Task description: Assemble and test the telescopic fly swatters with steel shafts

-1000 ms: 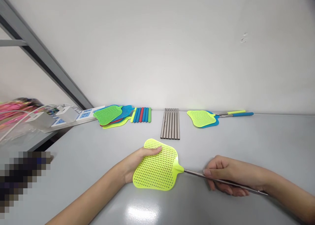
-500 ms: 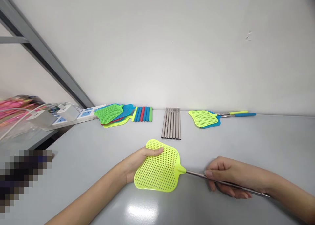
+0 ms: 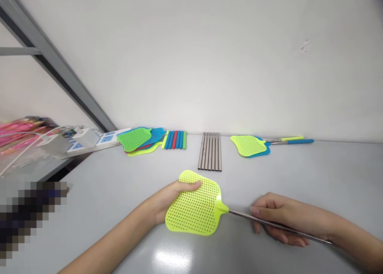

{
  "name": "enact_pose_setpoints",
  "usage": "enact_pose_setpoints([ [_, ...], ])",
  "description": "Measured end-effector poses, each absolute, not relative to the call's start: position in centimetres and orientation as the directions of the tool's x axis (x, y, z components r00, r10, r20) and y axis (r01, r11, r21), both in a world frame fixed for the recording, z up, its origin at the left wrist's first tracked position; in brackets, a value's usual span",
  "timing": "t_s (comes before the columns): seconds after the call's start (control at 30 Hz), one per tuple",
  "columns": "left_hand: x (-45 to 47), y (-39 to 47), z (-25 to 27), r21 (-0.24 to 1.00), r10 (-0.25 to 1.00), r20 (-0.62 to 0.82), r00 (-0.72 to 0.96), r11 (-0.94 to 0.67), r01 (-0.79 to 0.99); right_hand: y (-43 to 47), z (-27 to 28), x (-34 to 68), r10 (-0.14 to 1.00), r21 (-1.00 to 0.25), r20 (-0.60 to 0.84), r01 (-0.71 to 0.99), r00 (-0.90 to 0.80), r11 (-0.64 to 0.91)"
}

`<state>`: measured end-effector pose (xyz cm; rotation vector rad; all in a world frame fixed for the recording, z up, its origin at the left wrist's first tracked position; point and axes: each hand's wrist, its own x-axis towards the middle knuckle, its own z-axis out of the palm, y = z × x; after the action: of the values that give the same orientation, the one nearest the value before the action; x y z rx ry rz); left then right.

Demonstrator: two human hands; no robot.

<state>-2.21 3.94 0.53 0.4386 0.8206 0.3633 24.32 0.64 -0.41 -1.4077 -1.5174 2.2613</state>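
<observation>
My left hand [image 3: 167, 198] is closed on the yellow perforated head of a fly swatter [image 3: 194, 210], thumb on top and the other fingers hidden beneath. A thin metal rod [image 3: 239, 214] runs from the swatter's neck to the right. Around that rod my right hand [image 3: 278, 216] is closed, thumb and forefinger pinching it; the rod's bare end lies by the wrist. Beyond my hands, a row of several metal tubes [image 3: 210, 152] lies on the grey table [image 3: 125, 198].
Back left are stacked swatter heads [image 3: 134, 139] beside several coloured grips [image 3: 176, 140]. Two swatters with rods and grips [image 3: 248, 146] lie back right. A power strip [image 3: 110, 138] with white plugs and cables stands at the left, near pink bagged goods [image 3: 24, 134]. A white wall [image 3: 209, 66] rises behind.
The whole view has shifted slightly, with everything a little further right. Both hands keep their hold on the swatter head and rod.
</observation>
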Motion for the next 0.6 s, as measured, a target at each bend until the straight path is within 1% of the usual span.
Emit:
enact_pose_setpoints([
  [0.17,-2.3,4.0,0.4,0.534,0.472,-0.592,0.653,0.837,-0.120,0.6,-0.2,24.2,0.508,-0.775,-0.619,0.361,-0.599,-0.519],
  [0.3,-2.4,4.1,0.3,0.544,0.468,-0.560,0.684,0.830,-0.122,0.5,-0.5,24.1,0.507,-0.773,-0.621,0.361,-0.597,-0.522],
  [0.4,-2.5,4.3,0.2,0.569,0.489,-0.545,0.681,0.813,-0.128,0.7,-0.9,24.2,0.530,-0.789,-0.604,0.356,-0.595,-0.501],
  [0.43,-2.6,4.4,0.1,0.577,0.500,-0.543,0.674,0.806,-0.133,0.8,-1.0,24.2,0.559,-0.803,-0.590,0.354,-0.582,-0.479],
  [0.5,-2.8,4.6,0.1,0.582,0.521,-0.541,0.660,0.799,-0.154,1.0,-0.8,24.3,0.685,-0.851,-0.523,0.363,-0.508,-0.380],
  [0.53,-2.9,4.7,0.1,0.575,0.525,-0.539,0.659,0.801,-0.167,1.1,-0.4,24.4,0.782,-0.877,-0.451,0.376,-0.429,-0.299],
  [0.6,-3.1,4.9,0.1,0.548,0.525,-0.529,0.666,0.811,-0.204,1.0,0.6,24.4,0.949,-0.892,-0.228,0.437,-0.216,-0.114],
])
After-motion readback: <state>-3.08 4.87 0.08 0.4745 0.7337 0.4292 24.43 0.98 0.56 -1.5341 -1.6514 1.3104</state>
